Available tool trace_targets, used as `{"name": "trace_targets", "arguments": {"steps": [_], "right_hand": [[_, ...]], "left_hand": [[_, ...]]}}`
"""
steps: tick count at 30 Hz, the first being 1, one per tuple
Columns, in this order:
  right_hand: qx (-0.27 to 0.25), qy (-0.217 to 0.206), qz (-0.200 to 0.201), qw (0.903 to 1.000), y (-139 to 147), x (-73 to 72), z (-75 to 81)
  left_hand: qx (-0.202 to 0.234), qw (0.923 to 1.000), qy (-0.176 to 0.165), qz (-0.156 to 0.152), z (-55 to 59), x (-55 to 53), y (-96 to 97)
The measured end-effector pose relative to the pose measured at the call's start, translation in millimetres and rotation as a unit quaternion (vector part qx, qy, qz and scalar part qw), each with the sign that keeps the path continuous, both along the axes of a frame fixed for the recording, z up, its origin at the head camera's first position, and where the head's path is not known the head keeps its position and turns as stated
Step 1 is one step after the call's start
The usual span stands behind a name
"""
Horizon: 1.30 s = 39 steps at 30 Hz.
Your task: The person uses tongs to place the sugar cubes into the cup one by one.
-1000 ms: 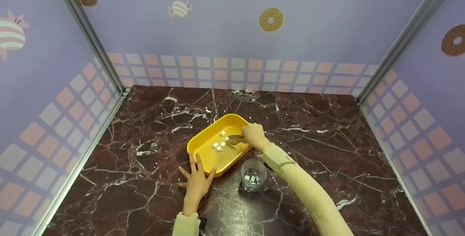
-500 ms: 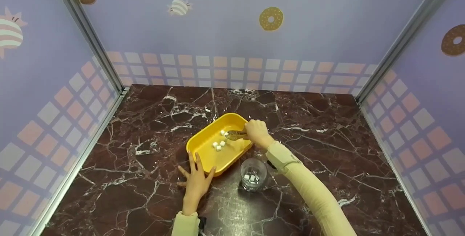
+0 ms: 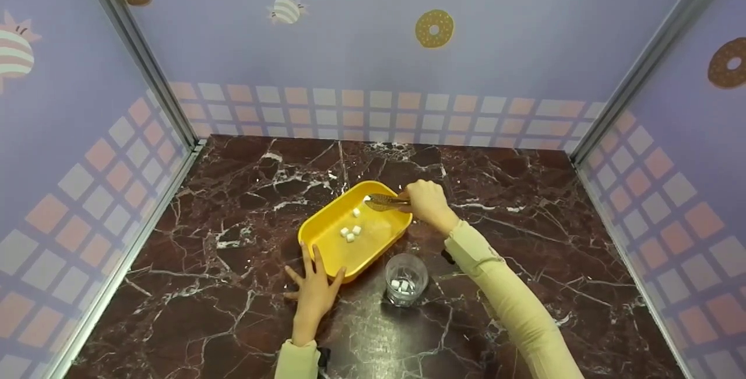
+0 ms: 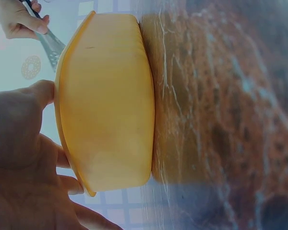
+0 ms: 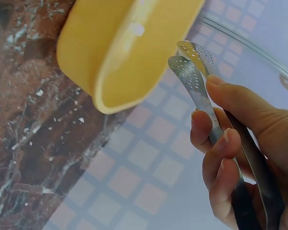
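My right hand (image 3: 428,204) grips a pair of metal tongs (image 3: 384,202) over the right side of a yellow plastic tray (image 3: 379,256). The tongs' perforated tips lie close together in the right wrist view. At their end, in the head view, is a small white cube (image 3: 366,198); whether they pinch it I cannot tell. Several more white cubes (image 3: 350,238) lie on the tray's floor. With fingers spread, my left hand (image 3: 315,294) rests on the tray's near-left rim; its thumb (image 4: 44,91) touches the rim in the left wrist view.
A clear glass (image 3: 406,280) holding several white cubes stands just right of the tray, near my right forearm. The dark marbled tabletop (image 3: 233,309) has white crumbs on it. Purple patterned walls (image 3: 349,46) close off the back and both sides.
My right hand and the tongs have risen and moved right and away, from above the tray's middle toward its far right end. A cube shows at their tip. My left hand stays put.
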State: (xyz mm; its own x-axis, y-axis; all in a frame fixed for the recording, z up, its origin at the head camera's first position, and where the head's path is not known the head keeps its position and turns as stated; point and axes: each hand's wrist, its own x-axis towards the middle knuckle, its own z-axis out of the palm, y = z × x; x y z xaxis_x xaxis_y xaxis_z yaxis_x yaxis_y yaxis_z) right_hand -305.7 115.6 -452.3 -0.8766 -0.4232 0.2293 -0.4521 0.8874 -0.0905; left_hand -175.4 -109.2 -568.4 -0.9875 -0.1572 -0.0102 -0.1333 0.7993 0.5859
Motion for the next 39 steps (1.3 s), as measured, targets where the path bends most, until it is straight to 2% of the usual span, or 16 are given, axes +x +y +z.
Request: {"name": "trace_targets", "arguments": {"steps": [5,12,17,25,39], "right_hand": [[-0.013,0.006,0.013,0.9998,9,4.3,10.5],[-0.024,0.010,0.002,0.9997,20,13.2,26.5],[-0.027,0.010,0.001,0.9996,25,23.6,38.6],[-0.050,0.021,0.020,0.9983,33,43.3,55.6],[-0.066,0.050,0.038,0.9958,47,74.6,72.4]], "left_hand": [[-0.003,1.0000,0.005,-0.001,-0.1,0.1,0.3],[-0.005,1.0000,0.003,-0.001,-0.5,-0.4,0.4],[-0.003,1.0000,0.003,0.000,0.4,0.3,0.0],[0.004,1.0000,0.005,-0.001,0.9,0.5,-0.1],[0.010,0.9999,0.004,-0.009,0.3,0.6,-0.7]]}}
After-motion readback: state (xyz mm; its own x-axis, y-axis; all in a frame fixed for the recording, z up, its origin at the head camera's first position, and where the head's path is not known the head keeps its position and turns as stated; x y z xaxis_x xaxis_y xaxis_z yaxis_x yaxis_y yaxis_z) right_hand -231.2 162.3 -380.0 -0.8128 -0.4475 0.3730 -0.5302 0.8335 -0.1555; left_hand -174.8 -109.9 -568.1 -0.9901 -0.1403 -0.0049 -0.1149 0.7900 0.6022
